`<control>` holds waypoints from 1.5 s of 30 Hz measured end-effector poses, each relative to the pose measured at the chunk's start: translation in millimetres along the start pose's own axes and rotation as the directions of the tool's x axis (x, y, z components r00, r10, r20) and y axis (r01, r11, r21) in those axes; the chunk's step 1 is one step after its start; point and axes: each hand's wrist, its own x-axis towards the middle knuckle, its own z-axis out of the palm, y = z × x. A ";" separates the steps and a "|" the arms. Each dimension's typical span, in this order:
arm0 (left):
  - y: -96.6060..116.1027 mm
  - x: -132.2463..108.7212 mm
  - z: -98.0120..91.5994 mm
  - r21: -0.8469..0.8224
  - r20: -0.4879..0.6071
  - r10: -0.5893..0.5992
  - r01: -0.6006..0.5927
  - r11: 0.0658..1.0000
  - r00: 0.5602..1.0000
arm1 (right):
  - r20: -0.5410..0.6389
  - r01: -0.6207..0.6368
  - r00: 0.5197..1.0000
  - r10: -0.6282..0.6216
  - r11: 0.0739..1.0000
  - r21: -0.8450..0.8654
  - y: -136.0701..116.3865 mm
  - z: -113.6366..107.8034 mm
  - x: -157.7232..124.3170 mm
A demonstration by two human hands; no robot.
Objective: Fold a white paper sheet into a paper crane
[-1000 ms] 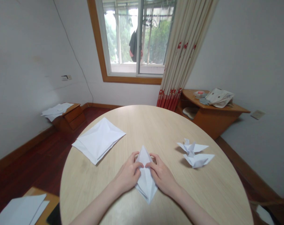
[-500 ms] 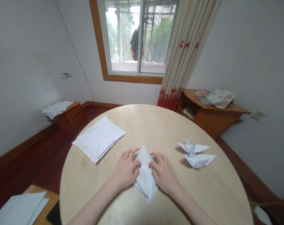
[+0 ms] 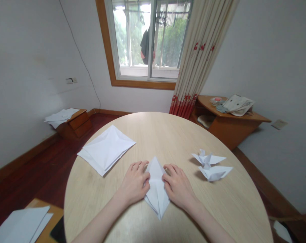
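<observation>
Folded paper [image 3: 157, 187], one: white, long diamond shape, lying on the round table [image 3: 153, 131] between our hands, one point toward the window, the other toward us. Its layers part slightly at the lower left edge.

Left hand [image 3: 135, 181], one: palm down, fingers loosely spread and curved, thumb bent in at the paper's left edge. Right hand [image 3: 177, 184], one: much the same at the right edge. Whether either thumb and finger pinch the paper between them, we cannot tell.

Hazards, in our judgement: uneven pressure from the two thumbs could skew the paper off its centre line; a pull outward on one edge could open the parted layers or tear a crease; a wide sweep of our right forearm could knock the paper birds, which look light.

Count: paper birds, two, the farther bird [image 3: 212, 159] and the nearer bird [image 3: 216, 173], close together on the table to our right. Creased sheets [image 3: 109, 146], at least two, stacked at our left; the exact number is hidden. Loose sheets [image 3: 19, 222], at least two, at lower left, beside the table. Curtain [image 3: 206, 44], one, right of the window [image 3: 148, 72], one.
</observation>
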 end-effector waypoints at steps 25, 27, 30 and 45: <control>-4.6 -3.1 -2.3 -0.059 0.062 0.019 -0.015 0.998 0.998 | 0.052 0.125 0.989 -0.140 0.967 0.221 12.3 -14.7 -4.6; -5.0 -3.0 -1.8 -0.058 0.058 0.025 -0.022 0.998 0.998 | 0.032 0.134 0.989 -0.143 0.970 0.203 11.4 -14.3 -3.9; -5.1 -2.8 -1.4 -0.051 0.043 0.036 -0.034 0.998 0.998 | -0.010 0.166 0.986 -0.167 0.973 0.159 9.5 -14.4 -3.1; -9.1 -2.8 3.6 -0.078 0.014 0.057 -0.055 0.995 0.998 | -0.211 0.370 0.907 -0.366 0.929 -0.019 2.6 -16.2 -7.0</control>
